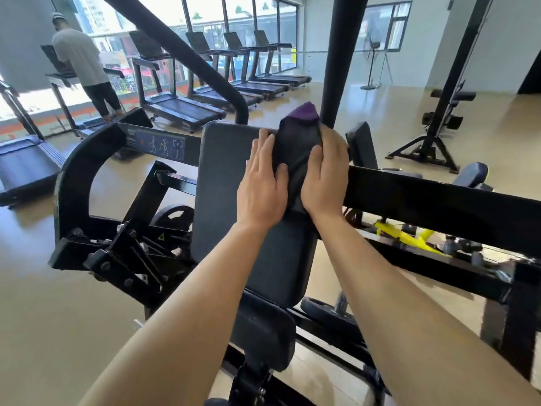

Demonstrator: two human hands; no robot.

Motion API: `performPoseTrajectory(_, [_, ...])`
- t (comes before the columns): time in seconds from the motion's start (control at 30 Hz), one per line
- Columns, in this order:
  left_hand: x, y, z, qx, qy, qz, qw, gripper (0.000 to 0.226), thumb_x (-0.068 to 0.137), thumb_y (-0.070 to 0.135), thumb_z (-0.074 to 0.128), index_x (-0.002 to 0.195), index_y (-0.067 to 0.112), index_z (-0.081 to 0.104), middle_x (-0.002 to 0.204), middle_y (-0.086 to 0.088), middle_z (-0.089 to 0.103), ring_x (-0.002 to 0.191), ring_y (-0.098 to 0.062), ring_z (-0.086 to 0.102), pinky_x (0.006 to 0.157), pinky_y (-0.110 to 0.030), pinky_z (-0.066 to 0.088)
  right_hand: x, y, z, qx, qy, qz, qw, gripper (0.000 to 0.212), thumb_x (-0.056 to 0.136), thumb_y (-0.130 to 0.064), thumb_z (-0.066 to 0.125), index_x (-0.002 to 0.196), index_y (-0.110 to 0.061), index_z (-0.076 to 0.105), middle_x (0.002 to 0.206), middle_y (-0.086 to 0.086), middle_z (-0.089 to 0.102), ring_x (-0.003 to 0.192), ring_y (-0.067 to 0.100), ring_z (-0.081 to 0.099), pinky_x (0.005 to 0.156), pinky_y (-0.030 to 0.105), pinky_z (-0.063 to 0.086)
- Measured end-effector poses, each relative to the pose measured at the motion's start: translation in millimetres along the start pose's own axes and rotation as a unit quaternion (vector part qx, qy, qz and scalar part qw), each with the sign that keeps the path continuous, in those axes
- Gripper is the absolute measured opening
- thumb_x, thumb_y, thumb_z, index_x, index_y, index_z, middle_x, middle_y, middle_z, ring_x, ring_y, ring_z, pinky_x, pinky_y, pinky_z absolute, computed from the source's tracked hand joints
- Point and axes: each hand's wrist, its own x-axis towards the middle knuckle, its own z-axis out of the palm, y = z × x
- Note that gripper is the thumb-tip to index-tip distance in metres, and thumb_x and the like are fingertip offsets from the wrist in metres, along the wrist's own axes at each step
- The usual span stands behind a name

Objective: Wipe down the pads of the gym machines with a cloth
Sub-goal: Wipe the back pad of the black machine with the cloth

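Note:
A long dark grey back pad (pixel 222 183) of a black gym machine stands in front of me, with a smaller seat pad (pixel 263 332) below it. A dark cloth with a purple corner (pixel 297 148) lies near the pad's upper right edge. My left hand (pixel 260 183) lies flat with straight fingers on the pad, its fingertips and thumb touching the cloth's left side. My right hand (pixel 325 177) grips the cloth from the right, thumb on its front.
The machine's black steel frame (pixel 424 200) runs across to the right, and a black post (pixel 339 54) rises just behind the cloth. Several treadmills (pixel 181 109) line the windows. A person (pixel 85 68) stands at the far left. A yellow-framed machine (pixel 409 235) sits behind the frame.

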Motion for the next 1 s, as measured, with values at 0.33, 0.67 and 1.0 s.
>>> performPoseTrajectory(0.33, [-37,-16,-15,0.019,-0.052,0.012,0.998,0.057,0.1,0.018,0.045,0.155,0.028,0.034,0.167,0.01,0.019,0.153,-0.008,0.016,0.104,-0.033,0.043,-91,6,6,0.132,-0.017,0.161,0.978,0.073,0.095,-0.025,0.063,0.156,-0.015,0.025,0.149,0.004,0.049,0.137,0.018,0.049,0.113,0.041,0.043])
performPoseTrajectory(0.67, [-44,-16,-14,-0.006,-0.057,-0.008,0.998,0.06,0.1,0.016,0.044,0.156,0.033,0.033,0.166,0.014,0.018,0.153,-0.005,0.012,0.101,-0.026,0.037,-129,15,13,0.062,-0.007,0.114,0.992,0.062,0.103,-0.022,0.052,0.156,-0.003,0.025,0.153,0.009,0.044,0.143,0.016,0.043,0.117,0.034,0.038])
performPoseTrajectory(1.0, [-76,-30,-20,0.029,-0.083,-0.014,0.996,0.063,0.096,0.01,0.045,0.154,0.032,0.038,0.165,0.014,0.021,0.152,-0.007,0.021,0.096,-0.025,0.038,-95,-3,14,-0.032,0.024,0.149,0.988,0.068,0.098,-0.016,0.048,0.158,-0.006,0.02,0.162,0.009,0.033,0.147,0.019,0.032,0.121,0.018,0.022])
